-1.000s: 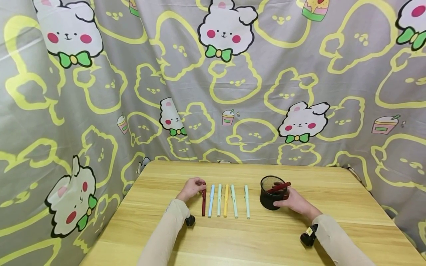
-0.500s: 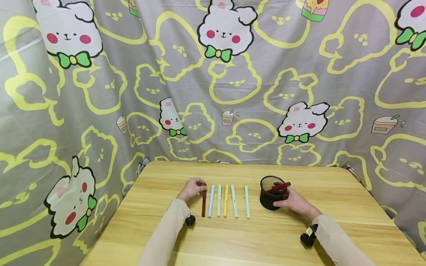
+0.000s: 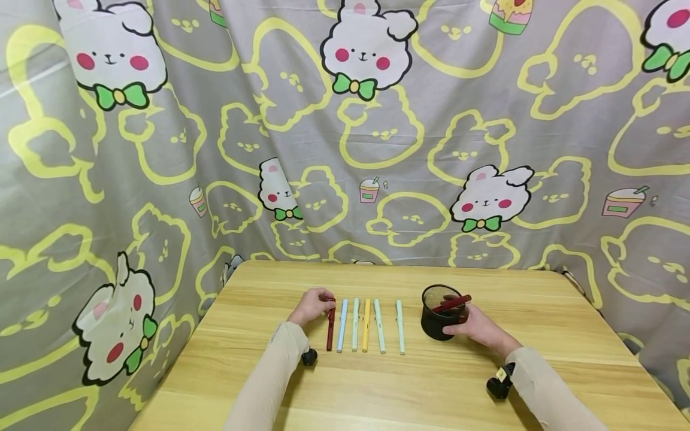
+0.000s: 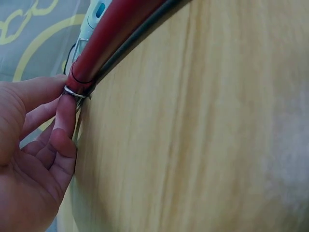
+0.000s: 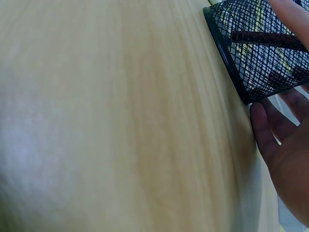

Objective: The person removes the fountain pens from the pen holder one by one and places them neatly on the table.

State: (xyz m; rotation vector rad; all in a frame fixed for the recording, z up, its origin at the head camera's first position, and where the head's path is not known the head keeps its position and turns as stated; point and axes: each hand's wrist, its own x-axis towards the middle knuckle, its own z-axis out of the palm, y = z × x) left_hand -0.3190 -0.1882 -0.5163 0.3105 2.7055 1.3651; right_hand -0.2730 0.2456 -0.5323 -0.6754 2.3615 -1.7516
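My left hand (image 3: pixel 312 305) pinches the far end of a dark red pen (image 3: pixel 330 332) between thumb and forefinger; the pen lies at the left end of a row on the table. The left wrist view shows the fingertips at the end of the red pen (image 4: pixel 116 38), with the other fingers loosely curled. To the right, my right hand (image 3: pixel 480 328) grips the side of a black mesh pen cup (image 3: pixel 434 328), which stands upright. A second dark red pen (image 3: pixel 458 301) leans inside it, its end past the rim. Through the mesh cup (image 5: pixel 265 72) the pen shows in the right wrist view.
Beside the left red pen lie a light blue pen (image 3: pixel 342 326), a mint pen (image 3: pixel 355 326), a yellow pen (image 3: pixel 366 326) and two more mint pens, roughly parallel. The wooden table (image 3: pixel 388 395) ends at a patterned curtain (image 3: pixel 393 131) behind and left.
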